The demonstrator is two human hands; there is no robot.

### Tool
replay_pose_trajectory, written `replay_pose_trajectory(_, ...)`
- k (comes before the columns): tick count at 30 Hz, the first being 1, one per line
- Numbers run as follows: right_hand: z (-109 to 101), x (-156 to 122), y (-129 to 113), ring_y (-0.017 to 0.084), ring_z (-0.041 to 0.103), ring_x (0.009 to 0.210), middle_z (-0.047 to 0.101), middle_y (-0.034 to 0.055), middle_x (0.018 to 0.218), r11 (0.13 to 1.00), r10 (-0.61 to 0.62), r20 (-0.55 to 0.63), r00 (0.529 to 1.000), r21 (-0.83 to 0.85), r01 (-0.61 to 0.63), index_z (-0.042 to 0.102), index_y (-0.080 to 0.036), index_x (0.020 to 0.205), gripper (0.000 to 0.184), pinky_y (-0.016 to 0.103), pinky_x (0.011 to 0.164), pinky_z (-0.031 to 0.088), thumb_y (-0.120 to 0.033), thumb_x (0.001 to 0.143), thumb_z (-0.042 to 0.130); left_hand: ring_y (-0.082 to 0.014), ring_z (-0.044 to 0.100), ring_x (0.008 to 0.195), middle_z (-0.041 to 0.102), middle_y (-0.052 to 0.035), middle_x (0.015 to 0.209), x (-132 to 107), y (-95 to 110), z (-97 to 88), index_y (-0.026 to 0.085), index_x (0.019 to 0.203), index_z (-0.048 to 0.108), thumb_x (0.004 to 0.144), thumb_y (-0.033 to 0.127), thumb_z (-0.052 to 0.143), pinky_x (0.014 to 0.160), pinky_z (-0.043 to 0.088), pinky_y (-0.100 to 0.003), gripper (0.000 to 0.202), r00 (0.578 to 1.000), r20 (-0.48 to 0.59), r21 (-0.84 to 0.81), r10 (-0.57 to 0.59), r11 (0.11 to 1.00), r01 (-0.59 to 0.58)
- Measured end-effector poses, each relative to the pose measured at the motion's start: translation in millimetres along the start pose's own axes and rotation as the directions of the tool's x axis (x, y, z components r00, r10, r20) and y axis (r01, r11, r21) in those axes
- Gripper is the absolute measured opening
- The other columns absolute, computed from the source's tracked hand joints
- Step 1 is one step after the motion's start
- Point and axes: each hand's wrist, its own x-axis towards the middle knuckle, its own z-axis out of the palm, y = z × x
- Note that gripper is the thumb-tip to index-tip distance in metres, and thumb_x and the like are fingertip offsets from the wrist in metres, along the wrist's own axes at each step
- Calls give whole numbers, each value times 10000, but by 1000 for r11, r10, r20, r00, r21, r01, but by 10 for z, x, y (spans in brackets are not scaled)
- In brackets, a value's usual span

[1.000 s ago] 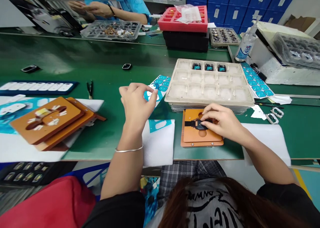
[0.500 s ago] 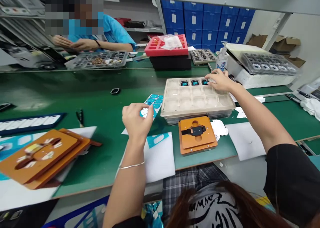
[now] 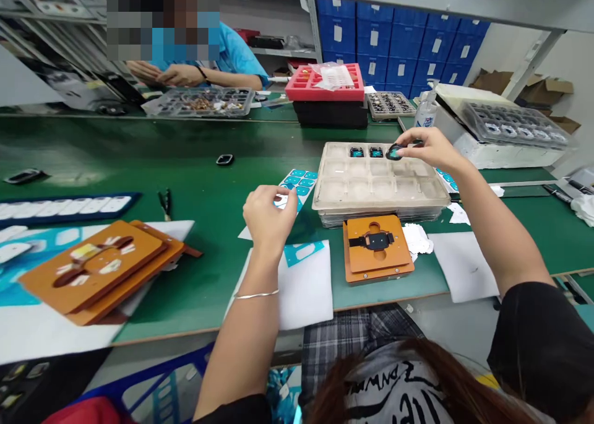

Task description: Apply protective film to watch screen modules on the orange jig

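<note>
My right hand (image 3: 429, 147) pinches a black watch case (image 3: 394, 151) with a teal face, just above the back row of a clear plastic tray (image 3: 334, 186). Two similar watch cases (image 3: 366, 153) sit in that row, left of the held one. My left hand (image 3: 269, 216) is closed in a pinch over a sheet of teal stickers (image 3: 301, 179); what its fingertips hold, if anything, is too small to make out. In front of the tray lies an orange fixture (image 3: 357, 266) with a black part (image 3: 375, 241) set in it.
A second orange fixture (image 3: 93, 269) lies at left, with pliers (image 3: 166, 204) behind it. White foam sheets (image 3: 315, 294) flank the near fixture. A pump bottle (image 3: 426, 111) and a red tray (image 3: 301, 91) stand at the back. A co-worker's hands (image 3: 179, 75) are across the bench.
My right hand has lifted the third watch case from its pocket and tilted it. My left hand keeps its pinch near the stickers. The view has shifted a little.
</note>
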Motion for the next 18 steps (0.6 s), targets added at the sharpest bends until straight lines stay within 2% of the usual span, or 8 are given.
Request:
replay_pose_trajectory(2, 6, -259, -193, 203, 672, 919, 735, 81, 1031, 961, -111, 52, 992, 262, 94, 742, -168, 1025, 321, 339, 796, 520, -436, 849, 716, -249, 630, 743, 674, -78, 758, -1, 4, 0, 216, 672, 622, 777, 417, 563, 741, 485, -389, 235, 1000, 2, -3, 1, 1000, -1)
replay_pose_trajectory(3, 24, -379, -282, 191, 677, 902, 740, 67, 1006, 939, -183, 158, 970, 322, 125, 754, -183, 1002, 284, 333, 795, 528, -425, 858, 716, -246, 629, 739, 669, -74, 746, -2, 8, -1, 216, 667, 621, 780, 421, 569, 738, 482, -386, 239, 1000, 2, -9, 1, 1000, -1)
replay_pose_trajectory(6, 151, -636, -464, 160, 692, 870, 745, 46, 975, 906, -369, 468, 803, 372, 200, 772, -212, 1006, 207, 309, 787, 544, -370, 915, 674, -229, 627, 714, 656, -64, 720, 0, 34, -9, 214, 661, 624, 782, 434, 584, 706, 476, -366, 254, 1000, -9, -57, -7, 998, 7)
replay_pose_trajectory(7, 212, -686, -489, 156, 696, 873, 746, 48, 982, 904, -394, 519, 758, 370, 216, 771, -213, 1021, 204, 304, 789, 548, -355, 936, 651, -222, 625, 703, 652, -60, 713, 1, 48, -13, 212, 660, 626, 780, 442, 591, 691, 473, -356, 261, 1000, -18, -77, -11, 997, 10)
replay_pose_trajectory(8, 277, -722, -498, 155, 701, 882, 745, 53, 995, 904, -405, 542, 736, 360, 232, 769, -209, 1034, 208, 303, 793, 552, -342, 954, 630, -215, 621, 690, 647, -56, 703, 1, 63, -17, 211, 657, 626, 777, 449, 598, 675, 469, -347, 268, 999, -30, -95, -15, 995, 12)
replay_pose_trajectory(10, 395, -770, -487, 163, 707, 915, 744, 66, 1024, 911, -403, 532, 744, 312, 270, 762, -197, 1043, 205, 311, 817, 558, -310, 973, 606, -201, 608, 667, 637, -48, 684, 2, 90, -24, 209, 649, 624, 773, 457, 609, 649, 461, -332, 278, 998, -53, -121, -21, 993, 14)
replay_pose_trajectory(15, 515, -927, -504, 205, 697, 1046, 736, 86, 1120, 927, -370, 359, 857, 80, 367, 735, -189, 1059, 173, 360, 926, 553, -225, 982, 585, -174, 585, 635, 629, -35, 670, 4, 109, -29, 208, 626, 606, 781, 445, 611, 622, 450, -311, 283, 998, -67, -134, -10, 991, 1)
replay_pose_trajectory(18, 514, -1072, -572, 247, 701, 1038, 735, 112, 1109, 935, -308, 285, 908, -84, 343, 720, -168, 1055, 196, 386, 900, 563, -313, 966, 622, -165, 577, 621, 627, -25, 667, 8, 102, -34, 209, 617, 590, 789, 432, 613, 618, 450, -306, 282, 998, -61, -122, -23, 992, 16)
